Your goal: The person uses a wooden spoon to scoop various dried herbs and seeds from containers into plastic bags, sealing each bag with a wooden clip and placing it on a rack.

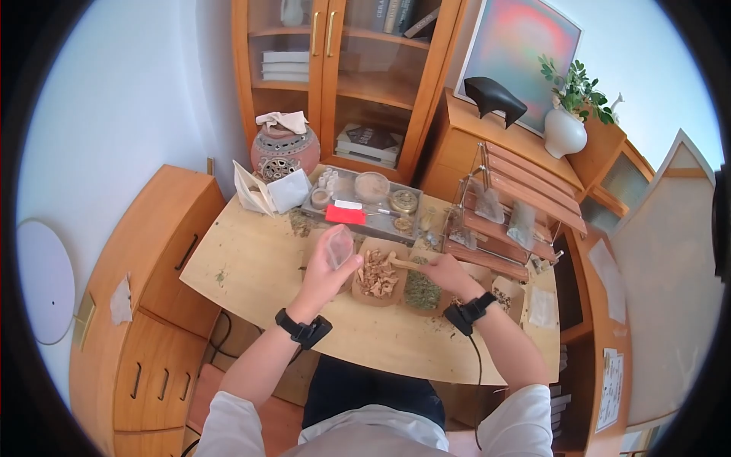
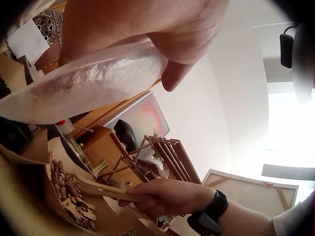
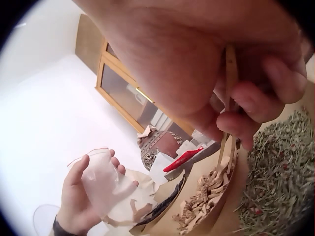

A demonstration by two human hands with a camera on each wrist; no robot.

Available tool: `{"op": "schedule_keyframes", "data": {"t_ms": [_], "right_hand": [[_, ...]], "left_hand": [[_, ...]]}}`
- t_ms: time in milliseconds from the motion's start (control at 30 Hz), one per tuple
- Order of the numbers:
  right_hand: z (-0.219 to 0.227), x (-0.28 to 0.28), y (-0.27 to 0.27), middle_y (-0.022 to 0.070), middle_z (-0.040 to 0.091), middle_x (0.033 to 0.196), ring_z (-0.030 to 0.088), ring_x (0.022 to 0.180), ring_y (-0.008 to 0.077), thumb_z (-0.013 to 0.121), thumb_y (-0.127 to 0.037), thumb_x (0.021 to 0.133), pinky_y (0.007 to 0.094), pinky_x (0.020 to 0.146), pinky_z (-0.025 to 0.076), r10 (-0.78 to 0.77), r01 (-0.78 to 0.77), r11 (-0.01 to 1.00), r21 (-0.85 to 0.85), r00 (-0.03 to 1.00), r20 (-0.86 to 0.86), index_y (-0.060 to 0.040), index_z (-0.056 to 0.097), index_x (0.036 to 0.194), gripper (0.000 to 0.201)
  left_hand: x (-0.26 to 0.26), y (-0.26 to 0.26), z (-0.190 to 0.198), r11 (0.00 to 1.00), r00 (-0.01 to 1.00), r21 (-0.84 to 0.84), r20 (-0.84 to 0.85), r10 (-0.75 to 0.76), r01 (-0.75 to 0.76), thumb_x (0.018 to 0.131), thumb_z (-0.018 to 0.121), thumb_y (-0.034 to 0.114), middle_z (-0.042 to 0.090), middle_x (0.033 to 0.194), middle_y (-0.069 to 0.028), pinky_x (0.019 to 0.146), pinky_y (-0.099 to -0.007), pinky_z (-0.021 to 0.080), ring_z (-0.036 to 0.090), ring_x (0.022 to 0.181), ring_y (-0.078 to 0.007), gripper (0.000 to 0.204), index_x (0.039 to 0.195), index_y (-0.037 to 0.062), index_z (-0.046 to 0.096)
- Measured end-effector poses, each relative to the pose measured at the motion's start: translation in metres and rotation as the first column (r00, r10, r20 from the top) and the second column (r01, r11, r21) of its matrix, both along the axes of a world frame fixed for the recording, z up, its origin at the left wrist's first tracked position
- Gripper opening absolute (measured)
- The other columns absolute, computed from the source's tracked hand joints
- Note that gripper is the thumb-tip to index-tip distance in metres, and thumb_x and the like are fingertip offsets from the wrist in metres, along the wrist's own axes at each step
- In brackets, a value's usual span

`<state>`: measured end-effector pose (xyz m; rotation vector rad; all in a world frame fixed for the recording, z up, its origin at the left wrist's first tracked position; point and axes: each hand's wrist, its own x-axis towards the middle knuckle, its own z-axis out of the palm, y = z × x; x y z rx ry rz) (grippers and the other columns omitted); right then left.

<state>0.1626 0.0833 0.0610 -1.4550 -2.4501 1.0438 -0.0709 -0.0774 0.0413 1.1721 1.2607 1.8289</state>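
Observation:
My left hand (image 1: 318, 283) holds up a small translucent bag (image 1: 339, 248), its thumb and fingers curled round the sides. In the left wrist view the bag (image 2: 93, 81) hangs below the palm. My right hand (image 1: 454, 276) grips wooden tongs (image 1: 409, 264), whose tips reach into pale dried root slices (image 3: 209, 194) in a brown paper tray. Just right of these, under the right hand, lies a tray of chopped green dried herb (image 1: 421, 291). Dark dried strips (image 3: 165, 204) fill the tray on the other side, partly behind the left hand in the head view.
A grey tray (image 1: 301, 204) behind the paper trays carries small jars, a brass-coloured tin (image 1: 403, 202) and a red packet (image 1: 346, 214). At the back left stand a patterned pot (image 1: 293, 148) and white paper bags (image 1: 289, 190). A slatted wooden rack (image 1: 499, 228) with filled bags is at right.

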Motion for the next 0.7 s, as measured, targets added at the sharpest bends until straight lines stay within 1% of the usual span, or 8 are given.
{"op": "schedule_keyframes", "data": {"t_ms": [67,167,267,367,467,500,567,700], "right_hand": [[-0.015,-0.007,0.007,0.0241,0.066,0.075,0.068,0.073,0.0335,0.068,-0.031,0.085,0.0392,0.07,0.051,-0.053,0.048,0.996,-0.069,0.996,-0.073,0.0062,0.07,0.091,0.038],[-0.024,-0.013,0.008,0.0222,0.067,0.075,0.068,0.072,0.0316,0.067,-0.031,0.086,0.0389,0.069,0.051,-0.047,0.045,0.999,-0.024,0.995,-0.089,0.0048,0.07,0.089,0.037],[-0.019,-0.015,0.003,0.0188,0.07,0.078,0.069,0.072,0.0294,0.067,-0.034,0.086,0.0386,0.068,0.051,0.011,-0.01,0.996,0.084,1.0,-0.017,0.0012,0.073,0.091,0.036],[-0.013,-0.014,-0.003,0.0108,0.07,0.073,0.063,0.068,0.014,0.066,-0.024,0.088,0.0314,0.067,0.05,-0.016,0.026,0.995,0.093,0.995,-0.099,0.0029,0.073,0.09,0.028],[-0.009,-0.007,-0.003,0.0154,0.071,0.078,0.067,0.069,0.0203,0.064,-0.025,0.091,0.0341,0.066,0.05,0.061,-0.007,0.989,0.149,0.93,-0.362,0.0019,0.072,0.097,0.028],[-0.005,-0.007,-0.003,0.0141,0.07,0.076,0.064,0.068,0.0174,0.063,-0.023,0.092,0.0327,0.065,0.049,0.048,0.008,0.99,0.142,0.921,-0.386,0.0024,0.071,0.099,0.028],[0.033,-0.009,-0.025,0.0115,0.068,0.073,0.059,0.066,0.0118,0.063,-0.021,0.093,0.0298,0.063,0.048,0.016,0.042,0.991,0.124,0.9,-0.435,0.0033,0.07,0.102,0.027],[0.065,-0.021,-0.061,0.0047,0.063,0.07,0.05,0.066,0.0068,0.065,-0.022,0.094,0.0264,0.061,0.044,0.003,0.035,0.998,0.055,0.817,-0.576,0.0035,0.069,0.105,0.028]], "left_hand": [[0.0,0.0,0.0,1.0,1.0,-0.004,-0.016,0.012,-0.012,0.086,0.072,0.01,0.052,0.126,-0.0069,0.101,-0.0346,0.043,0.052,0.119,-0.018,0.061,0.139,0.0091,0.042],[-0.003,0.0,0.0,1.0,1.0,-0.011,-0.021,-0.001,0.0,0.087,0.075,0.016,0.052,0.127,-0.0071,0.103,-0.034,0.039,0.05,0.119,-0.0171,0.064,0.14,0.0048,0.041],[-0.005,0.0,-0.002,1.0,1.0,-0.011,-0.016,0.004,-0.005,0.087,0.075,0.015,0.053,0.125,-0.0067,0.103,-0.0339,0.04,0.051,0.118,-0.0168,0.064,0.14,0.0047,0.041],[-0.006,0.0,-0.001,1.0,1.0,-0.027,0.008,-0.002,0.002,0.087,0.075,0.015,0.053,0.124,-0.0065,0.102,-0.0336,0.04,0.051,0.117,-0.0167,0.064,0.14,0.0049,0.041],[-0.003,0.003,-0.003,1.0,1.0,-0.006,-0.01,0.028,-0.029,0.086,0.073,0.011,0.053,0.122,-0.0064,0.101,-0.0332,0.043,0.052,0.115,-0.0167,0.062,0.139,0.008,0.042],[-0.002,0.003,-0.002,0.999,0.998,-0.006,-0.034,0.043,-0.044,0.086,0.074,0.013,0.054,0.122,-0.0075,0.101,-0.0336,0.042,0.052,0.115,-0.0174,0.063,0.14,0.0067,0.041],[0.0,0.005,-0.002,0.998,0.994,-0.008,-0.084,0.067,-0.068,0.086,0.076,0.018,0.054,0.122,-0.0097,0.101,-0.0345,0.042,0.052,0.116,-0.0189,0.066,0.14,0.0041,0.04],[0.003,0.014,-0.013,0.995,0.984,-0.026,-0.154,0.095,-0.1,0.085,0.076,0.018,0.054,0.125,-0.0138,0.101,-0.0366,0.042,0.053,0.118,-0.0225,0.069,0.14,0.0027,0.039]]}}
